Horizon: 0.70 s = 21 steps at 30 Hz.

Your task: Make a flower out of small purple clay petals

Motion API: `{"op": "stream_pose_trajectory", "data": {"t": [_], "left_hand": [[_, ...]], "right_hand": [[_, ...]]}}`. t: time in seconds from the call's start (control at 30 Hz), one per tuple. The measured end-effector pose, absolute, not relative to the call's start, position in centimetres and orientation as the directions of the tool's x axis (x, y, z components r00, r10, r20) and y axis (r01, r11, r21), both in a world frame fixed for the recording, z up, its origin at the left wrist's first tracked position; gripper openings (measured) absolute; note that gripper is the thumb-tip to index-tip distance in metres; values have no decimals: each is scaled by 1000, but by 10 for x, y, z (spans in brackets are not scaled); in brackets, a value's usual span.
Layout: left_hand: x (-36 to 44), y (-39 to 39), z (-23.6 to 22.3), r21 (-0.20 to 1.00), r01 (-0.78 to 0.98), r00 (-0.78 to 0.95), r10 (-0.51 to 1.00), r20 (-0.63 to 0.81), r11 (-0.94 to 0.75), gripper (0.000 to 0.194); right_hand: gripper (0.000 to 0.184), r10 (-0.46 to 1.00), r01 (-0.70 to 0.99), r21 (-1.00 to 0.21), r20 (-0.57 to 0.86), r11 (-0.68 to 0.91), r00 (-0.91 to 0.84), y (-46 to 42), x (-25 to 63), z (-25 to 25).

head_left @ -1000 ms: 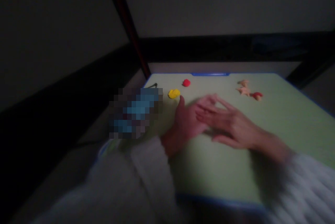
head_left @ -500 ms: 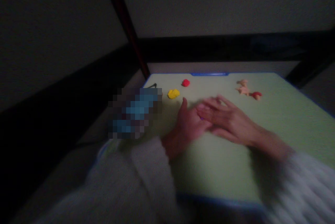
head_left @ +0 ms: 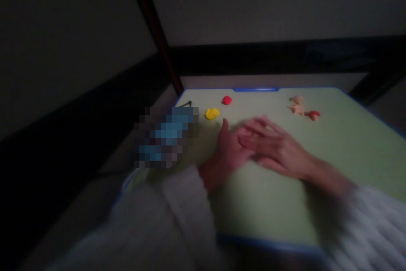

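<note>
My left hand (head_left: 233,148) is turned palm up over the board, its thumb pointing upward. Across its palm and fingers lies my right hand (head_left: 279,148), palm down with the fingers stretched out. The two palms press together around a small purple piece of modelling clay, which is hidden now and showed only as a speck between them before. Beyond my left hand lie a yellow clay lump (head_left: 212,113) and a smaller red clay lump (head_left: 227,100).
The hands are above a pale green board (head_left: 263,207) with blue edges. Toward its far right sit peach-coloured clay pieces (head_left: 297,109) and a red-topped clay piece (head_left: 314,115). A blurred-out blue object (head_left: 171,131) is at the left edge. Dim walls stand behind.
My right hand has slid slightly over my left, and the purple speck between them has gone out of sight. The view has shifted a little; the clay pieces lie as before.
</note>
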<state>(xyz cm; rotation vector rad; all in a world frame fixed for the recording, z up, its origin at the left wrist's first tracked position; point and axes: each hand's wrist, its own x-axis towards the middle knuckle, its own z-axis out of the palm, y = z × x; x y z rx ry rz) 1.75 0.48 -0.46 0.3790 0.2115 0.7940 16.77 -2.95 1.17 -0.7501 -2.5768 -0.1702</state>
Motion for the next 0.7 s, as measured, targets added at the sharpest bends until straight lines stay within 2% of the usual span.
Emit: {"op": "stream_pose_trajectory", "data": {"t": [0.2, 0.5, 0.6, 0.7], "left_hand": [[20, 3, 0, 440, -649, 686, 728, -14, 620, 70], [17, 5, 4, 396, -647, 691, 721, -58, 652, 74], [17, 4, 5, 401, -669, 666, 744, -49, 626, 75], [17, 3, 7, 411, -698, 640, 768, -9, 586, 77]], "right_hand": [[41, 564, 618, -116, 565, 777, -602, -27, 177, 12], [45, 515, 550, -80, 480, 832, -710, -27, 170, 8], [46, 510, 552, -83, 514, 829, -689, -30, 167, 8], [48, 550, 619, -101, 583, 779, -598, -35, 164, 9]]}}
